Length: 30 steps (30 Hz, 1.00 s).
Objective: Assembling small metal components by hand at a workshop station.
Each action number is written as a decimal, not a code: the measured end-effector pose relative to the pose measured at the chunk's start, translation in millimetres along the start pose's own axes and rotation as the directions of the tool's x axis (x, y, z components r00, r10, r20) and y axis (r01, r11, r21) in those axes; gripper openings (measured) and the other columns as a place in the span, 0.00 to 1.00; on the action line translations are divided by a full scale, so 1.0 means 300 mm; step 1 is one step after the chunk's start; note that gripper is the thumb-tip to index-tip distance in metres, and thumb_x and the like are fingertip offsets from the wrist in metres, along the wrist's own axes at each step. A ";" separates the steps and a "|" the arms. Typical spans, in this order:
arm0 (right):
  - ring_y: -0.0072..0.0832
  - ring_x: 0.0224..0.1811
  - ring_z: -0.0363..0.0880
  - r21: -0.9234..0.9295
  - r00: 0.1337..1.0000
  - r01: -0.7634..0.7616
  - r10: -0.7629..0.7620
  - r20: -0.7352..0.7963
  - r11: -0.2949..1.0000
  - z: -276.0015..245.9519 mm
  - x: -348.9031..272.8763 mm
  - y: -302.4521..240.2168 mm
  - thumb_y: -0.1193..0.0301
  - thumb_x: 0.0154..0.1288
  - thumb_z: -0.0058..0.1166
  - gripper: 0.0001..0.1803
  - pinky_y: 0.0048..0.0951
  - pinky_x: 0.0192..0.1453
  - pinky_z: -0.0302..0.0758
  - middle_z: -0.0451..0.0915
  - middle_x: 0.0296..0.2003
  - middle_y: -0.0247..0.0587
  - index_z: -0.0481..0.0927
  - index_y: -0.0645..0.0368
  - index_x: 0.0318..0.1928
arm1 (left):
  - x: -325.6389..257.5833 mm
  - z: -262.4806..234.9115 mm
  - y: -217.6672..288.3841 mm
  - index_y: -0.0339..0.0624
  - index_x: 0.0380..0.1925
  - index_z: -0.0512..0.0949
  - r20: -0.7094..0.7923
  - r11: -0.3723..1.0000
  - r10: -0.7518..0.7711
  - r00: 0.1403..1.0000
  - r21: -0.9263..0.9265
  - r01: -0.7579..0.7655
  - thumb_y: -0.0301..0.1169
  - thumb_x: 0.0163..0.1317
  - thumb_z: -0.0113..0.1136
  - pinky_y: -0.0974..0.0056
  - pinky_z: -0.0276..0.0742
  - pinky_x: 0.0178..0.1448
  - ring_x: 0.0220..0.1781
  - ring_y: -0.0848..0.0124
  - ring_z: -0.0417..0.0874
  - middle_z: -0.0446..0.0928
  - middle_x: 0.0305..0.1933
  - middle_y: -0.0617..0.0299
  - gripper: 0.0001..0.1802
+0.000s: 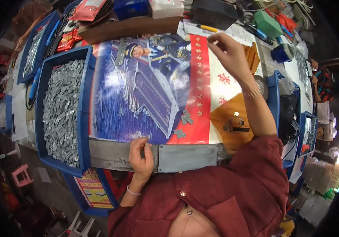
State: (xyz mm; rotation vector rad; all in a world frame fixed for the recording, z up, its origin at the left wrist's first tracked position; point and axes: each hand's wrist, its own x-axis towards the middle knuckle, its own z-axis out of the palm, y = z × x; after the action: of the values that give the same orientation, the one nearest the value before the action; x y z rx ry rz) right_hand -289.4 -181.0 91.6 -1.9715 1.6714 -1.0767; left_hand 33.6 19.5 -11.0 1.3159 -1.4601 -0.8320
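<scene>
My left hand (141, 158) hovers at the front edge of the work table, its fingers curled in and the thumb against them. Anything between those fingers is too small to make out. Stretched toward the far right, my right hand (229, 53) is loosely bent, with fingers and thumb apart and nothing visible in it. Just beyond it lies a yellow-handled tool (207, 28). A glossy poster (114, 106) covers the table between my arms. Small flat grey pieces (179, 133) lie on its near right part. To the left, a blue bin (84, 114) holds a heap of similar grey pieces.
An amber sheet (224, 114) with small dark parts lies by my right forearm. A grey metal plate (187, 158) sits at the table edge. A brown box (130, 29) borders the back. Blue trays (273, 94) stand at right. Other people are partly visible at both sides.
</scene>
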 end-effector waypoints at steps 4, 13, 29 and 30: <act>0.31 0.40 0.81 0.508 0.891 -0.013 -0.220 0.398 0.861 -0.090 -0.267 -0.466 0.77 0.59 0.58 0.10 0.28 0.46 0.76 0.81 0.38 0.50 0.78 0.70 0.41 | 0.040 0.011 0.084 0.32 0.40 0.76 0.108 0.999 0.037 0.993 0.032 -0.041 0.12 0.57 0.53 0.62 0.77 0.44 0.39 0.58 0.81 0.78 0.39 0.50 0.12; 0.47 0.29 0.75 0.625 0.536 -0.768 -0.392 0.747 0.141 -0.008 -0.408 -0.827 0.77 0.58 0.49 0.08 0.41 0.31 0.70 0.74 0.25 0.49 0.67 0.64 0.37 | 0.111 0.114 0.190 0.32 0.38 0.77 0.312 0.994 0.110 0.944 -0.046 -0.101 0.15 0.57 0.55 0.66 0.75 0.38 0.34 0.64 0.80 0.77 0.37 0.53 0.09; 0.37 0.36 0.82 0.748 0.811 -0.199 -0.322 0.489 0.634 -0.069 -0.589 -0.616 0.74 0.57 0.62 0.17 0.31 0.39 0.79 0.79 0.40 0.50 0.78 0.66 0.47 | 0.148 0.202 0.116 0.36 0.37 0.75 0.516 0.920 0.049 0.855 0.310 -0.240 0.21 0.52 0.63 0.51 0.74 0.43 0.41 0.49 0.77 0.73 0.38 0.49 0.11; 0.35 0.34 0.79 0.722 0.801 -0.305 -0.243 0.547 0.621 -0.042 -0.602 -0.549 0.79 0.58 0.58 0.16 0.31 0.38 0.77 0.77 0.41 0.48 0.75 0.66 0.48 | 0.153 0.190 0.104 0.36 0.36 0.75 0.537 0.908 -0.001 0.844 0.354 -0.224 0.22 0.52 0.64 0.51 0.74 0.43 0.41 0.49 0.77 0.73 0.38 0.49 0.11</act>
State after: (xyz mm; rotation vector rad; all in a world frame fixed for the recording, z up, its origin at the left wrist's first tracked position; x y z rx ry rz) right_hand -189.1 33.5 153.3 -1.4155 0.6638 -0.8077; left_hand -28.1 -26.0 10.5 1.3348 -2.2280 -0.8837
